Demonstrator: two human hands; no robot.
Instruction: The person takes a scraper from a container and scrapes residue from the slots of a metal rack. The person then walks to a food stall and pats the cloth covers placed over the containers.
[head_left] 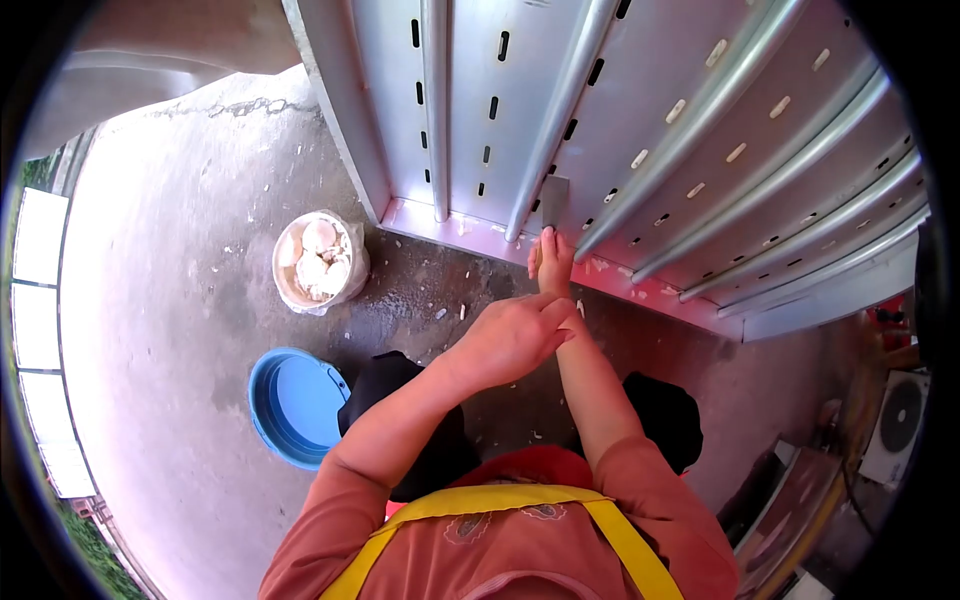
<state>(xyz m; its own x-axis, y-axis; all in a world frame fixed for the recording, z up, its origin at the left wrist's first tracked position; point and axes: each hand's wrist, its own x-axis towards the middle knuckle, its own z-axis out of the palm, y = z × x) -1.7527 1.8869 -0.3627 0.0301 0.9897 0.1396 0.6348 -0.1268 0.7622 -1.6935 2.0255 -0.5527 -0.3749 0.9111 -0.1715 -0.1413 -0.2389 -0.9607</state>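
While the right hand point(553, 262) grasps a scraper point(554, 198) in its fingers, pointing to twelve o'clock apparently so its edge can meet the slotted metal panel point(640, 90), the left hand point(515, 338) curls over the right wrist, its fingers' hold impossible to tell. At the right hand's nine o'clock stands a lined bucket point(357, 268), at eight a blue basin point(300, 405), probably for easy reach.

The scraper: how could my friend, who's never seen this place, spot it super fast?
Find the big slotted metal panel at the upper right. Follow its lower edge to the person's right hand, which grips the scraper. It's the short, flat, grey blade that widens away from the hand, unlike the long, round tubes beside it.
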